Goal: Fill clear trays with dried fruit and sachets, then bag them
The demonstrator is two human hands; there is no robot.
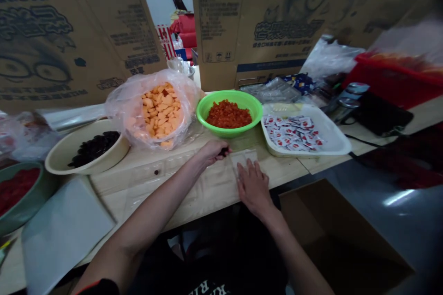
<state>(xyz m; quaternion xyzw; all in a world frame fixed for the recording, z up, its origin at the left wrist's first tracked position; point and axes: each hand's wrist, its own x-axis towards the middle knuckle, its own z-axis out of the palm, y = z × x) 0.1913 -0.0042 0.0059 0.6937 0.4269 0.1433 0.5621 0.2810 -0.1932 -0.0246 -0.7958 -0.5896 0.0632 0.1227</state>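
Observation:
My left hand [213, 151] rests on the wooden table [194, 189], its fingers closed in a pinch on a small dark item that I cannot make out. Just to its right, my right hand [252, 184] lies flat with fingers stretched over a small clear plastic bag [244, 157]. A green bowl of red diced pieces [229, 113] stands right behind both hands. Left of that bowl is a plastic bag of orange pieces [157, 110]. A white tray of small sachets [302, 131] sits to the right.
A beige bowl of dark dried fruit [88, 150] and a teal bowl of red pieces [19, 191] stand at the left, with a stack of clear bags [65, 230] in front. Cardboard boxes [277, 14] wall the back. A red basket [398, 76] is at the far right.

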